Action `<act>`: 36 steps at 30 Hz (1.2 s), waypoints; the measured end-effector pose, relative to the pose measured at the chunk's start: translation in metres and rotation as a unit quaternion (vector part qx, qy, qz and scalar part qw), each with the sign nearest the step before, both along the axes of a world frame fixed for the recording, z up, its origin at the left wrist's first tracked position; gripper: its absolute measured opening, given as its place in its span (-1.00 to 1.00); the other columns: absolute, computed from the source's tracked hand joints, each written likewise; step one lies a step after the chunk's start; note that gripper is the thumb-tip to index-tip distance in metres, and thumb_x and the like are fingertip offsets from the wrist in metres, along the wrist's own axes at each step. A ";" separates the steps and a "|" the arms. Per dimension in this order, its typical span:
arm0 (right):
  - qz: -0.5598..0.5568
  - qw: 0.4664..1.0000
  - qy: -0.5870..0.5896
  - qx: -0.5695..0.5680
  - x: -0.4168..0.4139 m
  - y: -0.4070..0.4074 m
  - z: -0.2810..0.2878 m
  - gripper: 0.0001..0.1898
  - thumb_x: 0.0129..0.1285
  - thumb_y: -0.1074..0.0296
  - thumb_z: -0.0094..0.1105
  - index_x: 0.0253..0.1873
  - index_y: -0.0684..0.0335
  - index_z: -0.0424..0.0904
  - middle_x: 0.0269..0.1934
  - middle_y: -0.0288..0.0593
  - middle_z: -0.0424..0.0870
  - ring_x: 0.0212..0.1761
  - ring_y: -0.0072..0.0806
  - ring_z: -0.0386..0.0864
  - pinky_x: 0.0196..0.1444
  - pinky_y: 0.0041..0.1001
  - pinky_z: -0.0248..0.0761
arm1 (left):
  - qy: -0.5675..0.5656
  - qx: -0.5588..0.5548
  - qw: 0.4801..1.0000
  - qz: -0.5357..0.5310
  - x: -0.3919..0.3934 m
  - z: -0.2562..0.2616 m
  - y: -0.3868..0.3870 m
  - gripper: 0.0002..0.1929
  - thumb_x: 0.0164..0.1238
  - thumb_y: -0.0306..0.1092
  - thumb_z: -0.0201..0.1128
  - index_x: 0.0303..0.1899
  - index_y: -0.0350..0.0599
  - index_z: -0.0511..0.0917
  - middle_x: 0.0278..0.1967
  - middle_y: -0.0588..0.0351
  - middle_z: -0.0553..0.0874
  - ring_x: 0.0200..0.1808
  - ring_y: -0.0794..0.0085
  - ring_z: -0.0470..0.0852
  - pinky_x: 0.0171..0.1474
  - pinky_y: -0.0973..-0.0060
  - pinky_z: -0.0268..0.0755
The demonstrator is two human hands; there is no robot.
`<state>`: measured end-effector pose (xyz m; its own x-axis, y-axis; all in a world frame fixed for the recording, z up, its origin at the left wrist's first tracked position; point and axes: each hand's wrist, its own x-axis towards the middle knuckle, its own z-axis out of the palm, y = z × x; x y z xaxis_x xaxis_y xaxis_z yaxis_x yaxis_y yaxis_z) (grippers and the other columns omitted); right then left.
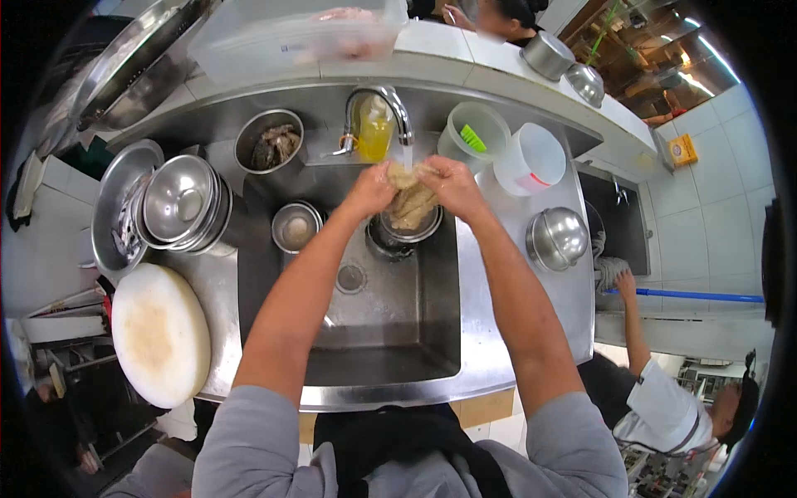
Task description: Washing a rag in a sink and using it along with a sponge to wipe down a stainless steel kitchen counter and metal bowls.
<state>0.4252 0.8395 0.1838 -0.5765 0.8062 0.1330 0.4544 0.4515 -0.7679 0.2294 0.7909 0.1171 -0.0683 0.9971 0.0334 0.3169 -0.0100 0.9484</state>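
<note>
Both of my hands grip one limp, wet, beige-brown piece (412, 203), which looks like animal tissue or soaked food; its exact kind I cannot tell. My left hand (373, 188) pinches its left side and my right hand (453, 185) its right side. Water from the curved chrome faucet (378, 93) runs down onto it between my hands. The lower end of the piece hangs over a round metal pot (429, 231) standing in the stainless steel sink (380, 324). To the left, small stacked metal bowls (295, 228) sit in the sink.
Left of the sink are a round white cutting board (160, 336), stacked metal bowls (180, 199) and a metal pot with dark contents (269, 142). Behind the faucet stands a yellow liquid bottle (375, 131). Plastic tubs (530, 159) and metal bowls (558, 239) stand right. A person (672, 398) handles a mop there.
</note>
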 end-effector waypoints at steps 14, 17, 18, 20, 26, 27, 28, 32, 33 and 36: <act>0.008 0.931 0.213 -0.295 -0.052 -0.027 0.016 -0.59 0.29 0.48 0.20 0.24 0.40 0.58 0.03 -0.06 0.74 -0.03 -0.35 0.74 -0.23 -0.40 0.67 | -0.244 -0.040 0.967 -0.054 -0.029 0.023 -0.038 -0.44 0.39 -0.20 0.40 0.36 -0.13 0.50 0.20 0.11 0.67 0.16 0.42 0.64 0.20 0.40 0.51; -0.049 0.906 0.302 -0.293 -0.062 -0.025 0.005 -0.73 0.29 0.49 0.21 0.05 0.43 0.66 -0.11 -0.14 0.75 -0.11 -0.45 0.69 -0.14 -0.44 0.61 | -0.349 -0.042 0.934 -0.069 -0.017 -0.008 -0.052 -0.39 0.61 0.03 0.21 0.48 -0.13 0.39 0.27 0.09 0.65 0.30 0.37 0.59 0.33 0.34 0.45; -0.068 0.897 0.344 -0.268 -0.061 -0.024 -0.003 -0.76 0.27 0.50 0.23 0.02 0.42 0.67 -0.14 -0.17 0.75 -0.14 -0.48 0.67 -0.12 -0.44 0.59 | -0.465 -0.074 0.881 -0.050 -0.009 -0.013 -0.060 -0.38 0.66 0.10 0.13 0.49 -0.14 0.37 0.30 0.08 0.64 0.37 0.34 0.57 0.37 0.29 0.42; -0.088 0.902 0.366 -0.209 -0.058 -0.025 -0.017 -0.78 0.25 0.60 0.19 -0.01 0.38 0.64 -0.12 -0.16 0.73 -0.13 -0.47 0.68 -0.08 -0.45 0.60 | -0.484 -0.072 0.871 -0.039 0.003 -0.023 -0.064 -0.35 0.68 0.24 0.00 0.49 -0.07 0.37 0.34 0.08 0.62 0.37 0.26 0.59 0.36 0.25 0.45; -0.096 0.966 0.237 -0.038 -0.031 -0.058 -0.041 -0.79 0.23 0.65 0.19 -0.03 0.36 0.60 -0.08 -0.11 0.72 0.00 -0.33 0.70 0.11 -0.36 0.56 | -0.634 -0.148 0.758 -0.024 0.035 -0.021 -0.070 -0.26 0.62 0.42 -0.15 0.45 0.00 0.42 0.26 0.02 0.69 0.23 0.24 0.71 0.31 0.20 0.54; 0.027 0.990 0.126 0.053 -0.029 -0.069 -0.039 -0.74 0.22 0.64 0.21 0.01 0.35 0.60 -0.02 -0.07 0.70 0.08 -0.18 0.67 0.21 -0.28 0.52 | -0.684 -0.079 0.724 -0.027 0.029 -0.014 -0.063 -0.37 0.65 0.27 0.02 0.37 -0.09 0.50 0.15 0.03 0.75 0.17 0.24 0.74 0.20 0.19 0.62; 0.149 0.978 0.010 0.143 -0.026 -0.077 -0.038 -0.70 0.20 0.63 0.22 0.06 0.34 0.61 0.04 -0.03 0.68 0.16 -0.04 0.65 0.31 -0.19 0.48 | -0.684 -0.076 0.725 -0.025 0.020 -0.017 -0.056 -0.37 0.65 0.27 0.02 0.37 -0.09 0.50 0.15 0.03 0.75 0.17 0.24 0.74 0.20 0.19 0.62; 0.136 0.970 0.018 0.199 0.007 -0.079 -0.031 -0.57 0.13 0.62 0.25 0.15 0.22 0.61 0.22 0.05 0.58 0.32 0.13 0.50 0.37 -0.07 0.42 | -0.582 -0.156 0.797 -0.033 -0.009 -0.018 -0.046 -0.67 0.45 -0.32 0.36 0.17 -0.11 0.60 -0.01 0.08 0.77 -0.03 0.28 0.79 -0.01 0.24 0.71; 0.100 0.973 0.004 0.208 0.008 -0.073 -0.022 -0.49 0.12 0.63 0.24 0.22 0.19 0.57 0.29 0.06 0.52 0.39 0.13 0.45 0.42 -0.08 0.39 | -0.490 -0.185 0.848 -0.077 -0.015 -0.015 -0.047 -0.67 0.41 -0.35 0.36 0.15 -0.12 0.61 -0.05 0.06 0.78 -0.07 0.29 0.80 -0.05 0.25 0.70; 0.083 0.969 -0.049 0.229 0.004 -0.056 -0.009 -0.34 0.08 0.66 0.22 0.36 0.17 0.45 0.40 0.07 0.42 0.52 0.17 0.30 0.50 -0.06 0.31 | -0.337 -0.208 0.905 -0.157 -0.011 0.002 -0.045 -0.65 0.31 -0.39 0.37 0.11 -0.13 0.61 -0.13 0.00 0.80 -0.13 0.23 0.81 -0.11 0.22 0.69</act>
<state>0.4287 0.7835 0.1752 -0.7207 0.5710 0.3932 0.4071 0.8076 -0.4266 0.2185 0.7458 0.1190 0.3548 0.8878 -0.2932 -0.2914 0.4029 0.8676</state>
